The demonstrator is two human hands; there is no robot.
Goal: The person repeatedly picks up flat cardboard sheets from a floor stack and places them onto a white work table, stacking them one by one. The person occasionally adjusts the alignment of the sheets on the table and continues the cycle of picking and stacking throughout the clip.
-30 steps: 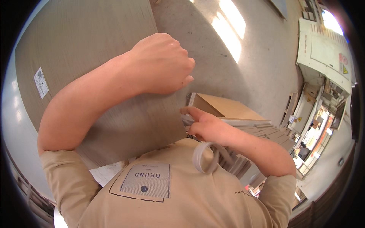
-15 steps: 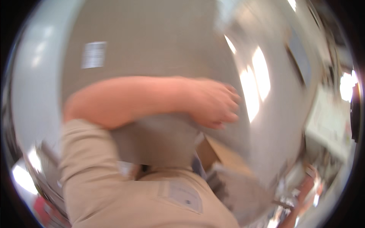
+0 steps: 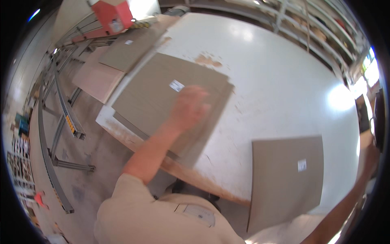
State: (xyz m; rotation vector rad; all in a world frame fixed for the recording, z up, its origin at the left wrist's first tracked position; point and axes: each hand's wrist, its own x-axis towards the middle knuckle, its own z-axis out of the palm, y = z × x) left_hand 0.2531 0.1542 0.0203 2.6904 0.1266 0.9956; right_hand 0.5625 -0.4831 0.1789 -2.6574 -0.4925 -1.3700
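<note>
My left hand [image 3: 190, 106] is over a stack of brown flat panels [image 3: 142, 95] on a white worktable [image 3: 227, 162]. Motion smears its fingers, and I cannot tell if it touches the top panel. Just beyond the hand, a small white label [image 3: 176, 85] is stuck to that panel. At the right rim of the picture is my right hand [image 3: 369, 152], its fingers too dim and distorted to read. Another brown panel [image 3: 284, 189], also labelled, lies at the table's near right, between my body and my right forearm.
Sawdust [image 3: 209, 61] is scattered on the tabletop. To the left, a pale pink board [image 3: 95, 79] and another brown panel [image 3: 128, 51] lie below a red machine part [image 3: 113, 16]. Metal rails [image 3: 65, 105] stand over the floor. Shelving [image 3: 300, 28] runs along the far side.
The view has swung round from a close brown panel to the wider worktable. My left arm, formerly bent across that panel, now reaches forward over the stack. My right arm appears higher at the rim.
</note>
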